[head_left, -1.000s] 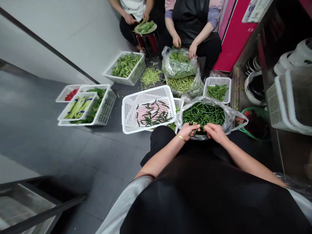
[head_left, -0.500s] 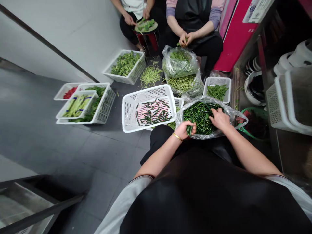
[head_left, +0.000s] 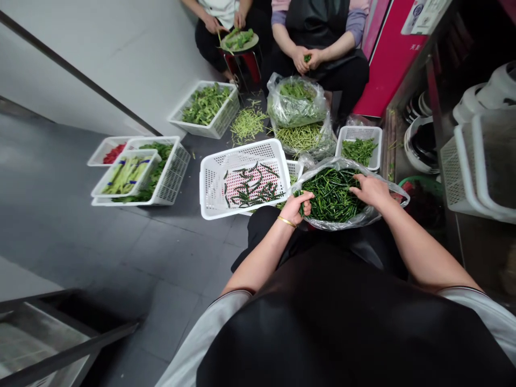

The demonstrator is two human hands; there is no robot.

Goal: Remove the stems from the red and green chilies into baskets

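At the left edge of green peppers [head_left: 332, 194] heaped in a clear bag [head_left: 363, 219], our left hand [head_left: 299, 207] grips a few; our right hand [head_left: 371, 191] has fingers among them, whether grasping any we cannot tell. Leftward, a white basket [head_left: 208, 188] holds more; beyond, a co-worker [head_left: 318, 24] sits.

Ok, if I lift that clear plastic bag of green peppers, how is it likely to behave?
The clear plastic bag will probably sag and change shape, as its film looks thin and crumpled. It may feel bottom-heavy, given the heap of green peppers inside. Tilting could spill some, since its mouth gapes wide.
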